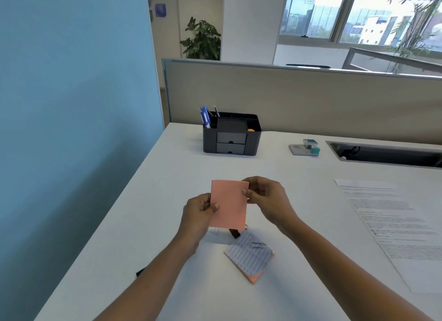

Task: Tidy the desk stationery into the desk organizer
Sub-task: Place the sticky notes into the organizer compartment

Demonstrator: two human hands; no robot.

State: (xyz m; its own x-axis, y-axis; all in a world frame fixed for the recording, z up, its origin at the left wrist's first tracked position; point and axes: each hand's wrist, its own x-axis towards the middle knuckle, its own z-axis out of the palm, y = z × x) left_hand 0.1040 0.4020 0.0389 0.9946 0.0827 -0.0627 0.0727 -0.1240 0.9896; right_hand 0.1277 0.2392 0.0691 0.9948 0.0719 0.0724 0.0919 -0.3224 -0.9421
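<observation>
Head view, nearest first: a dark marker [140, 271] lies at the near left edge of the table [143, 225], half hidden by our left arm [157, 277], so we cannot tell what kind it is. Just beyond, a striped notepad [248, 257] with an orange underside lies flat, with paper clips [258, 244] on top. A small black object [234, 233] beside it is mostly hidden under what we hold.

Lifted off the table above these is the pink sticky pad [229, 208]. The left grip [198, 213] pinches its left edge between thumb and fingers, and the right grip [265, 196] pinches its upper right corner. Whether it is 1 sheet or a stack, we cannot say.

To the right lies a printed sheet [387, 220], cut off by the frame. Far back stands the desk organizer [210, 141], well apart from the pad. It has pens [205, 116] upright in its left compartment, something orange [251, 130] in the right one, and 2 closed drawers. A grey and teal punch [306, 148] sits to its right.

We judge the task partly done. The pens are stowed, while the pink pad, striped notepad, clips, marker and black object are left, and perhaps the punch.
</observation>
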